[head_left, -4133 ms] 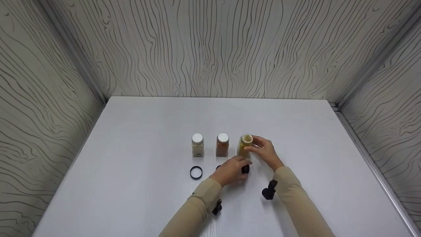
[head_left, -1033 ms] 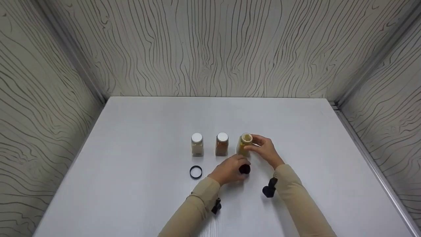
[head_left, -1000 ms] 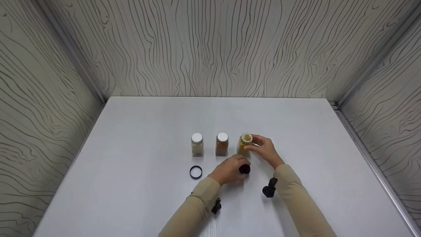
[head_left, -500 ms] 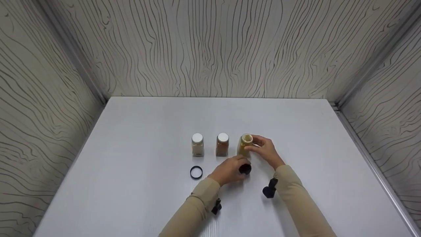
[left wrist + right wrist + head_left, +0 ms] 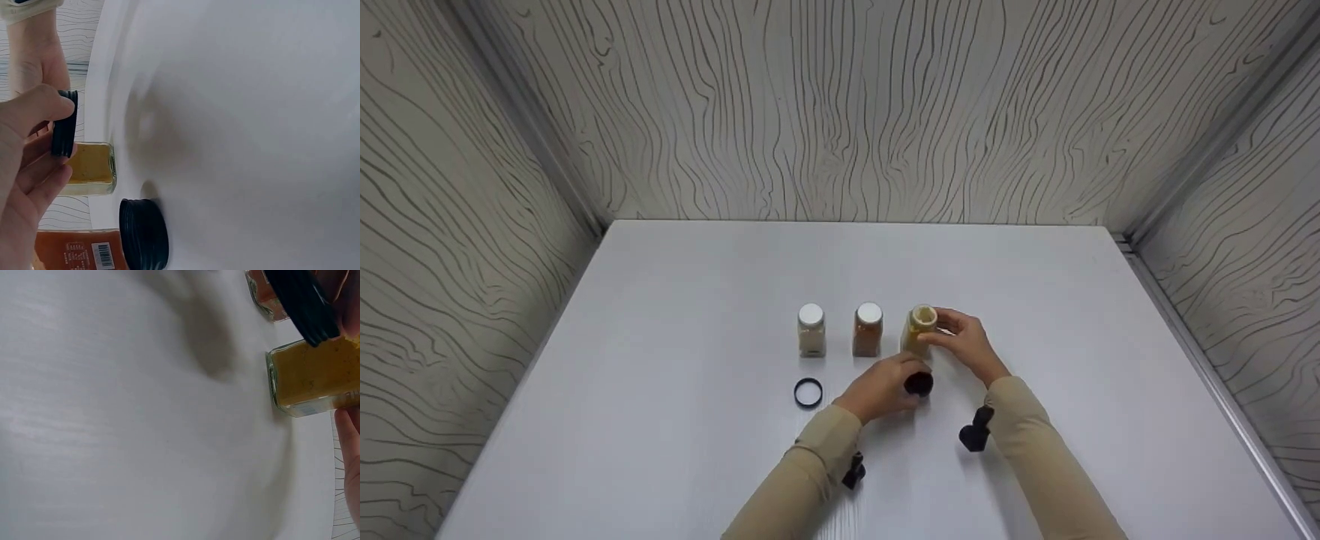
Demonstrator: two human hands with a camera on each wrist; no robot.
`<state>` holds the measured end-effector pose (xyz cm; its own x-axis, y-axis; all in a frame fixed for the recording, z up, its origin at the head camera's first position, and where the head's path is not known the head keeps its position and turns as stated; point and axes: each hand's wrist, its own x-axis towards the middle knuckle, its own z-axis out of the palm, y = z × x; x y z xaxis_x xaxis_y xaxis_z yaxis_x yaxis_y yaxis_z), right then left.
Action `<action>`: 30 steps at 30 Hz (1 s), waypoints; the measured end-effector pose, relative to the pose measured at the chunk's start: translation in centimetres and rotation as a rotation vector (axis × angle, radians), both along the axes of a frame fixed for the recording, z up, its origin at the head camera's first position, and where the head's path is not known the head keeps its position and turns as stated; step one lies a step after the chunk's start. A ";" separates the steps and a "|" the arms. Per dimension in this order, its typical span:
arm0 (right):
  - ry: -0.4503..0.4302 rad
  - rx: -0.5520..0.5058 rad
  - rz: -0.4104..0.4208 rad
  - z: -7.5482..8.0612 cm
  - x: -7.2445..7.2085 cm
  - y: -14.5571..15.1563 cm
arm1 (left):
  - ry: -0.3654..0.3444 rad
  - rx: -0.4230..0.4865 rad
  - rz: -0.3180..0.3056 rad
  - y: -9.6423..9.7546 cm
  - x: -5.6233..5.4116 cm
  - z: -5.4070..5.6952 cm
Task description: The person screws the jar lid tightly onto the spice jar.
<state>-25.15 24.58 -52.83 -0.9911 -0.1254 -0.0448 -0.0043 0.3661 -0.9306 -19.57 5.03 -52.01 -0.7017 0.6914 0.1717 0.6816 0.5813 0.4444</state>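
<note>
My left hand (image 5: 885,386) pinches a black screw lid (image 5: 919,384) between thumb and fingers, tilted on edge just in front of a square glass spice jar. That uncapped jar (image 5: 912,341), filled with yellow powder, stands upright. Around its right side, my right hand (image 5: 964,343) grips it with thumb and fingers. To its left stand a jar of orange-red powder (image 5: 867,342) and a jar of pale powder (image 5: 811,343), both with white tops. In the left wrist view, another black lid (image 5: 143,233) lies before the orange-red jar; my left hand hides it from the head view.
A black ring-shaped lid (image 5: 808,405) with a white inside lies in front of the pale jar. All this is on a white table (image 5: 660,450), with wood-patterned panels (image 5: 840,112) at its back and sides.
Compared with about four seconds ago, the lid in my left hand has turned so its dark round face shows more. My right hand stays on the yellow jar.
</note>
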 end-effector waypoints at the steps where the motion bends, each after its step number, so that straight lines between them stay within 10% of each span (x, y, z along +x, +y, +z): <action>1: 0.000 0.005 -0.002 0.0 0.0 0.0 | -0.011 0.001 0.003 0.0 0.0 0.0; 30: 0.009 0.008 0.007 0.1 0.0 0.0 | -0.078 -0.023 0.049 -0.3 -0.4 1.3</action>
<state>-25.18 24.56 -52.77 -0.9905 -0.1321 -0.0372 -0.0149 0.3733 -0.9276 -20.02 4.71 -50.73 -0.7455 0.6591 0.0993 0.6157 0.6240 0.4813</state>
